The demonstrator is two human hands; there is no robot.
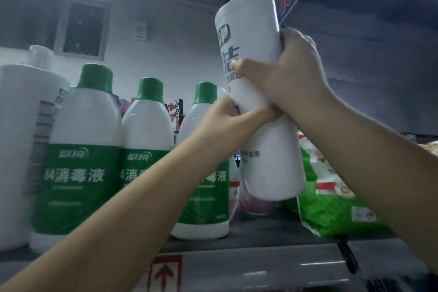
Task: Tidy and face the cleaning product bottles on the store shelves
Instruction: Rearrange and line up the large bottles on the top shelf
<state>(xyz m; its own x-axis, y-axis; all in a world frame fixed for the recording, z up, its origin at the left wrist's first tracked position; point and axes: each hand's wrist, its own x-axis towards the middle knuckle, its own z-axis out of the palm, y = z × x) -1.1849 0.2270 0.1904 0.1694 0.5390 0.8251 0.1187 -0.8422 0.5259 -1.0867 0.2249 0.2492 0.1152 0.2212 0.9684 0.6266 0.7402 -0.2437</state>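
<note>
While both hands gripped it, the tall white bottle (254, 59) was lifted clear of the shelf (260, 232), tilted a little with its cap up. The right hand (284, 78) curled round its middle from the right, thumb across the printed label. The left hand (227, 116) clasped it just below, thumb touching the right hand. Below and to the left, three green-capped bottles (83, 149) stood along the shelf's front edge, and a green bag (331, 208) lay at the right

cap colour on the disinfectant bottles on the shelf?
Green, on the three disinfectant bottles with white-and-green bodies; clearest in the head view.
</note>
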